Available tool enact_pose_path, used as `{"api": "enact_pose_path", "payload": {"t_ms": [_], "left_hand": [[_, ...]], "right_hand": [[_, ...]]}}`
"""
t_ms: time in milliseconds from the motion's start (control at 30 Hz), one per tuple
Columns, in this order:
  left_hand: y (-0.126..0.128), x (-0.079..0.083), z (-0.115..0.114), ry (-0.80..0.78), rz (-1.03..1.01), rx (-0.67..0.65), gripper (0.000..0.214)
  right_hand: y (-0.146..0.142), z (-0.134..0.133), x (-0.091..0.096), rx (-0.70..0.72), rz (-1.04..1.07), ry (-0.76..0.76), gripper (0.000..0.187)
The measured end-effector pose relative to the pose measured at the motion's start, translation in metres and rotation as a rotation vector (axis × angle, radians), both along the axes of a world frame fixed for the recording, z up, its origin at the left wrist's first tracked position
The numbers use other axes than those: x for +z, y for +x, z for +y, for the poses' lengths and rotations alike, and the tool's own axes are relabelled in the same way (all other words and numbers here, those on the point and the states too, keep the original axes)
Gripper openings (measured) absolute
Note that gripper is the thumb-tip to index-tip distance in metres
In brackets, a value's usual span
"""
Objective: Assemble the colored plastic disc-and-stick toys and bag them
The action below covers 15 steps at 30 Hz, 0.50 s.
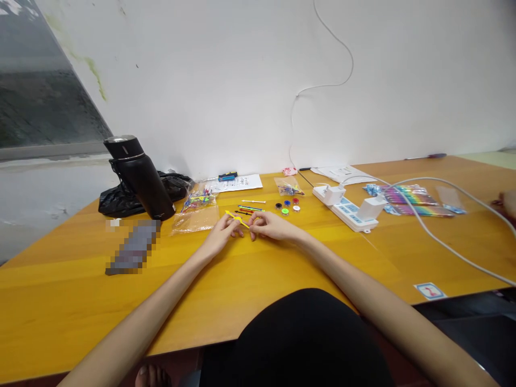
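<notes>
Both my hands meet near the middle of the wooden table. My left hand and my right hand pinch the two ends of a thin yellow plastic stick, fingers closed on it. Just beyond lie several more thin coloured sticks and a cluster of small round coloured discs. A clear bag of colourful small parts rests to the left of them.
A black flask leans at the back left before a black bag. A white power strip with chargers and cables sits right, beside rainbow packets. Papers lie by the wall. Another person's hand shows at the right edge.
</notes>
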<state>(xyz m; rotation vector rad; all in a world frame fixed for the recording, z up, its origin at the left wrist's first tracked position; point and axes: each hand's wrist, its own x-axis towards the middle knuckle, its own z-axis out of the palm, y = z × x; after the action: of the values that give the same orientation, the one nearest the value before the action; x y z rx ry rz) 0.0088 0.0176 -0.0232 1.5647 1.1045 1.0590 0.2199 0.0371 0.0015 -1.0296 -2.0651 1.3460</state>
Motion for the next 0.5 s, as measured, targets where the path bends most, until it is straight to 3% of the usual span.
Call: {"api": "enact_pose_path", "payload": {"t_ms": [500], "left_hand": [[-0.0014, -0.0046, 0.0031, 0.051, -0.036, -0.052, 0.038]], "right_hand": [[-0.0027, -0.0041, -0.0016, 0.097, 0.075, 0.006, 0.015]]}}
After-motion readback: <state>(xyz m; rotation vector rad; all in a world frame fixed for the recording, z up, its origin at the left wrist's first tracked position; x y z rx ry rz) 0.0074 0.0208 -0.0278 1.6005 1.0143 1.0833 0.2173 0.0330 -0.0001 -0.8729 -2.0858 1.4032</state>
